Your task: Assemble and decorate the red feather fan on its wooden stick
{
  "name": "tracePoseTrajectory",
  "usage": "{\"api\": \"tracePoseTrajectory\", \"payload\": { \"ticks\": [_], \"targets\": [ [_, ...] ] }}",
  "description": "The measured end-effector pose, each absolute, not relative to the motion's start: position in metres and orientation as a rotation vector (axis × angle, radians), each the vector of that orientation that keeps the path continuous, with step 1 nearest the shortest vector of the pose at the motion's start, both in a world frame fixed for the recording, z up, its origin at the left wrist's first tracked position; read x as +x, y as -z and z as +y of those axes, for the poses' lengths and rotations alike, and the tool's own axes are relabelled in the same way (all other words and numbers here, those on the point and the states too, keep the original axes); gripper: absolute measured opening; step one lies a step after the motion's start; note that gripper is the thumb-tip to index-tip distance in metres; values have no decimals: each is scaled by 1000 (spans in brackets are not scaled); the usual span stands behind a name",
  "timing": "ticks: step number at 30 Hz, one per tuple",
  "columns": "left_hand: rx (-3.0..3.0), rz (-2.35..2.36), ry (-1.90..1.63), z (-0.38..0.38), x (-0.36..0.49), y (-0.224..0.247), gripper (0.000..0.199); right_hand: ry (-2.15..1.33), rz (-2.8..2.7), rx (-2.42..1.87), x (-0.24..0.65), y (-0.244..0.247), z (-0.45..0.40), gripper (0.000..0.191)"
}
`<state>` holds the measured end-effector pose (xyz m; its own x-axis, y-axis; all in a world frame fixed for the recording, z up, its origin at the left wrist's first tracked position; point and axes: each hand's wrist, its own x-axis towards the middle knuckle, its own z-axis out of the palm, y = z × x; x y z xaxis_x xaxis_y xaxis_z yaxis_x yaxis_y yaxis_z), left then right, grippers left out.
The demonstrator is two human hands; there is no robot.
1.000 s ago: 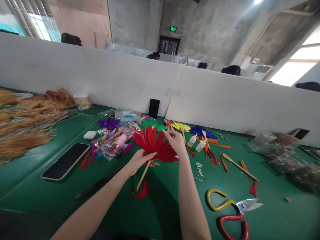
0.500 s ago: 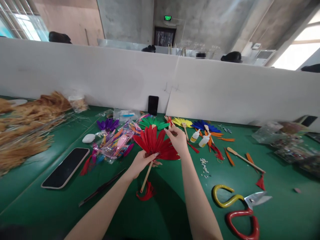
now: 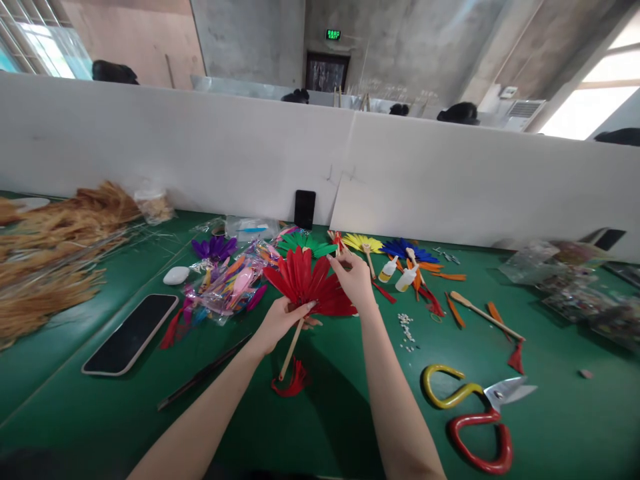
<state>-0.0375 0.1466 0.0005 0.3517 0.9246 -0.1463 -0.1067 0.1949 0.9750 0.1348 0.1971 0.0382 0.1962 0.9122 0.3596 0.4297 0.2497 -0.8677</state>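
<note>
A small red feather fan is spread out in front of me, its thin wooden handle slanting down to a red tassel. My left hand is closed around the base of the feathers, thumb on top and the other fingers partly hidden beneath. At the fan's upper right edge, my right hand has thumb and fingers pinched together on a feather; the exact contact is small. Just behind lie a green feather fan, a yellow one and a blue one.
Yellow-and-red-handled scissors, small glue bottles and white beads lie right. Left are black tweezers, a phone, bagged feathers and tan fibre bundles. A white partition borders the green table.
The whole view has shifted slightly. Both hands keep their places on the red fan, and no other object has visibly moved.
</note>
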Motion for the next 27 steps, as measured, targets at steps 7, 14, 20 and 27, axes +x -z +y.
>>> {"api": "tracePoseTrajectory", "payload": {
  "ticks": [7, 14, 20, 27],
  "targets": [
    [1084, 945, -911, 148, -39, -2, 40, -562, -1411, -1341, 137, -37, 198, 31],
    [1087, 943, -902, 148, -38, -1, 39, -545, -1442, -1350, 140, -38, 196, 29],
    [1080, 954, -907, 148, -39, -2, 39, -516, -1508, -1373, 142, -43, 192, 33],
    [1077, 944, -905, 149, -40, 2, 39, -532, -1494, -1348, 134, -38, 195, 32]
  ]
}}
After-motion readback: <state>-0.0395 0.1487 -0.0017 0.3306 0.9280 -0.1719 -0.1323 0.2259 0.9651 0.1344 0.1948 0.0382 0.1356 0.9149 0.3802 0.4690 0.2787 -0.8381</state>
